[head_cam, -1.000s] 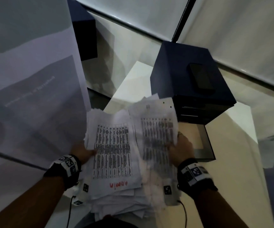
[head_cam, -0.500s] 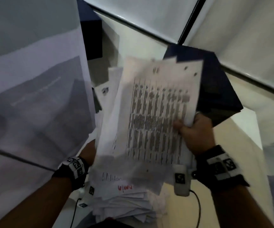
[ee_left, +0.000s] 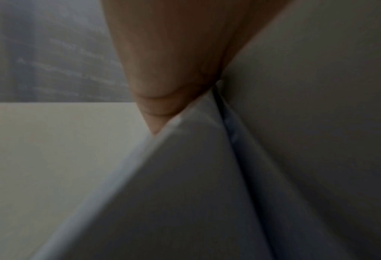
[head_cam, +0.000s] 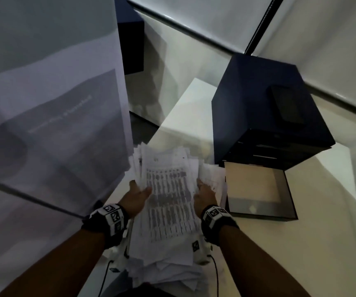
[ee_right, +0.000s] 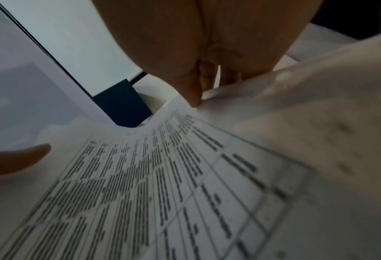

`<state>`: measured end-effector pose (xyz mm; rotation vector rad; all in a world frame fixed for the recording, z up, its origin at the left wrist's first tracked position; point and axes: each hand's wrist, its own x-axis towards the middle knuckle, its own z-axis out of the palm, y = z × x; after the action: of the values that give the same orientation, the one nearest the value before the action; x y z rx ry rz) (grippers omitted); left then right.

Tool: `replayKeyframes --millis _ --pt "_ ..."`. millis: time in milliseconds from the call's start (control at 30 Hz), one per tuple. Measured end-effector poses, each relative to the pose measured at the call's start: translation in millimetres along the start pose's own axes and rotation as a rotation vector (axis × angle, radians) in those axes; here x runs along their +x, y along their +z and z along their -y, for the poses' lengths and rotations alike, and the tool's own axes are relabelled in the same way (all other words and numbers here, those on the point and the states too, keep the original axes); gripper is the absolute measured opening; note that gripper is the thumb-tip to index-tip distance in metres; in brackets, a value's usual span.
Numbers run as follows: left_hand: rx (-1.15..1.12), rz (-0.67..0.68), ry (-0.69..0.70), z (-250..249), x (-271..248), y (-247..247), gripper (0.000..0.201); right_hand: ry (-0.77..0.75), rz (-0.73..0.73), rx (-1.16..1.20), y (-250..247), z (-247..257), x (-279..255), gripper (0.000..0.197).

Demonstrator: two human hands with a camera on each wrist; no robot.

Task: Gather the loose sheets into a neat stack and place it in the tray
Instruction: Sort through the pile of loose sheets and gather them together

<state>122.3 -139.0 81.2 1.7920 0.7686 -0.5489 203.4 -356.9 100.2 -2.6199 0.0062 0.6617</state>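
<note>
1. The left hand (head_cam: 137, 197) is lying palm-up against the left edge of the sheets (head_cam: 168, 202), fingers straight, thumb just touching the top page. In the left wrist view one finger (ee_left: 162, 70) is pressing flat against a paper edge.
2. The right hand (head_cam: 205, 195) is pressing the right edge of the sheets, its fingers (ee_right: 196, 88) reaching down onto the paper; whether they are curling round the edge I cannot tell.
3. The sheets are sitting between both hands on the table (head_cam: 322, 243), fanned and uneven, with more corners spilling out toward the person.
4. The tray (head_cam: 258, 189) is lying just right of the sheets, in front of a dark box (head_cam: 258, 116) (a dark flat object is resting on top of it).
5. Risks, as I judge them: the pile is still ragged, so lifting now could let inner pages slide out; squeezing the edges too hard could buckle the paper; a wide stack could catch the tray rim.
6. Writing: the top page is showing columns of printed text, too blurred to read. Pale lettering on the grey panel (head_cam: 44, 103) at left is also unreadable.
</note>
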Motion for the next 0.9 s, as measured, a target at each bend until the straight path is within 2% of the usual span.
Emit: replayKeyframes --millis 67,133,200,267,367,433,500,567,633,700,767,833,900 --pt "0.006 -0.112 0.055 3.6 7.2 -5.7 0.062 0.04 -0.035 -0.004 -0.8 -4.2 0.5 0.056" --pt "0.021 -0.171 0.065 7.3 11.5 -10.2 0.049 0.121 -0.004 -0.087 1.5 -12.3 -5.5 0.057" --pt "0.04 -0.156 0.043 11.1 13.1 -3.9 0.055 0.126 0.089 -0.147 9.5 -15.3 -20.5 0.054" --pt "0.048 -0.144 0.042 10.3 9.5 5.6 0.066 0.126 0.154 -0.195 18.6 -14.9 -32.2 0.062" --pt "0.036 -0.224 0.127 13.5 7.7 8.2 0.064 0.111 0.11 -0.2 17.1 -14.7 -26.6 0.068" --pt "0.005 -0.262 0.272 8.9 -0.4 1.5 0.059 0.067 0.039 -0.121 6.7 -13.7 -20.0 0.075" --pt "-0.077 -0.277 0.432 -1.4 -16.7 -9.6 0.051 -0.005 0.004 0.201 -11.6 -8.3 -17.0 0.086" --pt "-0.185 -0.284 0.524 -16.5 -38.1 -25.1 0.039 -0.108 -0.017 0.579 -38.4 1.2 -20.7 0.082" --pt "-0.259 -0.243 0.582 -36.1 -56.9 -39.8 0.034 -0.223 -0.127 0.655 -68.4 10.8 -26.4 0.055" --pt "-0.238 -0.237 0.684 -59.5 -75.5 -52.8 0.03 -0.322 -0.24 0.712 -97.1 22.6 -38.1 0.028" --pt "-0.169 -0.281 0.841 -80.7 -90.1 -62.4 0.028 -0.476 -0.37 0.8 -122.5 37.1 -52.4 0.027" --pt "-0.144 -0.352 1.001 -95.1 -96.7 -67.0 0.039 -0.62 -0.471 0.824 -140.1 48.2 -67.9 0.031" --pt "-0.218 -0.374 1.073 -101.2 -100.7 -65.3 0.048 -0.686 -0.507 0.843 -142.1 51.4 -76.4 0.032"
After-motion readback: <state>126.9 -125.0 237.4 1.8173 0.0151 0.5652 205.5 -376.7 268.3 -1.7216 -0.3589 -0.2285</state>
